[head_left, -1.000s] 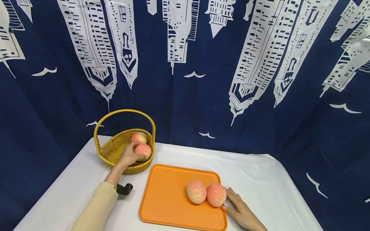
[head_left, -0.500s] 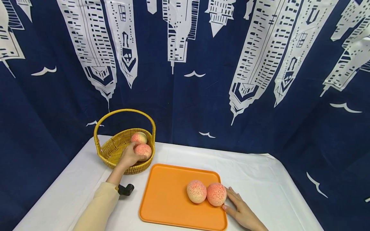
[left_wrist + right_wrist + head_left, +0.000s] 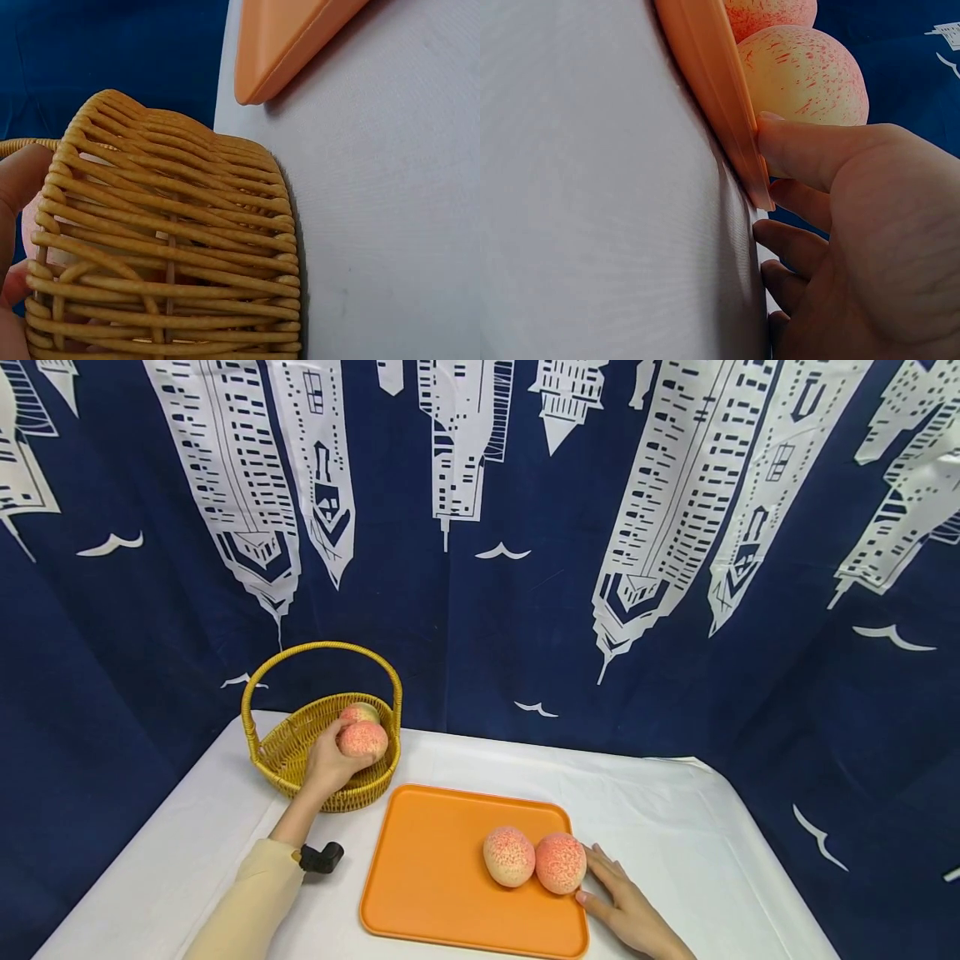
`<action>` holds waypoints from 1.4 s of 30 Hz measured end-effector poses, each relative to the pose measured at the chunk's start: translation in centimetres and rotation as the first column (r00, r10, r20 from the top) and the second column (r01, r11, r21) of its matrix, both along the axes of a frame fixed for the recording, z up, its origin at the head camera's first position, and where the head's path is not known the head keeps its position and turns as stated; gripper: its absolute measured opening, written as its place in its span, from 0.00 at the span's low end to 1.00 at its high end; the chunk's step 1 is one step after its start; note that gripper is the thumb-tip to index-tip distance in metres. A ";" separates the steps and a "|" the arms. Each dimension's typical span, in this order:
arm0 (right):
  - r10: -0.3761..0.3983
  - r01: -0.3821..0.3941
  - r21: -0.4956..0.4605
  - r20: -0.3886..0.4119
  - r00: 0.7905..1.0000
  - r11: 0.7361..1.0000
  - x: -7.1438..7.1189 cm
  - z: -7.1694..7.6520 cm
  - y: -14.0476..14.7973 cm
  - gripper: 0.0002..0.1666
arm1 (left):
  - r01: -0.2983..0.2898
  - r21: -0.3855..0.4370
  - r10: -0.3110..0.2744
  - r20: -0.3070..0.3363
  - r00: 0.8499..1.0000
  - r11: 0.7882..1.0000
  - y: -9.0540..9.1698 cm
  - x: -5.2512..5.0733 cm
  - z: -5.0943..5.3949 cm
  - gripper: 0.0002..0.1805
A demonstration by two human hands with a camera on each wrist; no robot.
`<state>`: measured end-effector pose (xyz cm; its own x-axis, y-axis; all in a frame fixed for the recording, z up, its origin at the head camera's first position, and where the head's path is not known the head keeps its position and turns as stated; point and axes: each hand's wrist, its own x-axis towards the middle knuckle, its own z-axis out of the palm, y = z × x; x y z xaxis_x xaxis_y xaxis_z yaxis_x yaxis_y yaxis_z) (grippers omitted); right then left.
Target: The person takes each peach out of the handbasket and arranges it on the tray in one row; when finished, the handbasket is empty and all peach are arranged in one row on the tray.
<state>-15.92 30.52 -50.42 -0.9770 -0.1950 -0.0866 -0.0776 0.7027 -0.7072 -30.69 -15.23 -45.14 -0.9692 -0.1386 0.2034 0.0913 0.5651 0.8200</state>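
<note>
Peach point(image 3: 364, 741) in grip, a person's left hand point(image 3: 328, 765) is clamping thumb and fingers round the fruit at the mouth of a woven basket point(image 3: 358, 797), where a second peach point(image 3: 361, 711) is sitting just behind it. Nearby on a white-covered table point(image 3: 645, 802), an orange tray point(image 3: 431, 864) is bearing a third peach point(image 3: 509, 857) and a fourth peach point(image 3: 561, 863), side by side toward its right end. The right hand point(image 3: 626, 914) is resting, fingers apart, at the tray's right edge beside the fourth peach. Behind, a navy curtain point(image 3: 480, 635) printed with upside-down white towers point(image 3: 675, 468) is hanging.
</note>
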 end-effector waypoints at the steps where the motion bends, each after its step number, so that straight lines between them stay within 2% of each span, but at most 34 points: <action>1: 0.005 -0.005 0.004 -0.009 1.000 1.000 0.0 0.0 0.0 0.40 | 0.003 0.000 -0.003 -0.006 1.000 1.000 0.0 0.0 0.1 0.41; 6: 0.010 -0.009 -0.011 0.028 1.000 1.000 0.0 0.0 0.1 0.41 | 0.009 -0.002 -0.009 -0.037 0.999 1.000 0.0 0.4 0.8 0.42; 10: 0.000 0.001 -0.022 0.052 0.999 1.000 0.0 0.0 0.1 0.41 | 0.018 0.024 -0.017 -0.066 0.998 1.000 0.4 1.1 1.6 0.42; 16: -0.005 0.005 0.000 -0.003 1.000 1.000 -0.1 0.0 -0.1 0.41 | 0.095 0.045 -0.086 -0.159 0.983 0.994 1.9 3.2 2.9 0.39; 19: 0.003 -0.003 0.005 -0.014 1.000 1.000 -0.1 -0.1 0.0 0.41 | 0.141 0.037 -0.132 -0.175 0.976 0.989 2.9 4.6 3.2 0.38; 26: 0.010 -0.011 -0.014 -0.014 1.000 1.000 0.0 -0.2 0.0 0.40 | 0.233 0.046 -0.227 -0.121 0.966 0.971 5.3 7.1 2.7 0.38; 31: 0.015 -0.015 -0.011 -0.017 1.000 1.000 0.0 -0.1 0.0 0.40 | 0.311 0.043 -0.305 -0.106 0.947 0.950 6.7 8.5 1.9 0.37; 36: 0.008 -0.007 -0.017 0.007 1.000 1.000 -0.1 -0.1 0.0 0.40 | 0.382 0.039 -0.378 -0.082 0.922 0.923 8.0 9.3 0.7 0.36; 42: 0.005 -0.005 -0.011 0.017 1.000 1.000 -0.1 -0.1 0.0 0.41 | 0.461 0.023 -0.458 -0.075 0.886 0.887 9.2 9.5 -0.5 0.37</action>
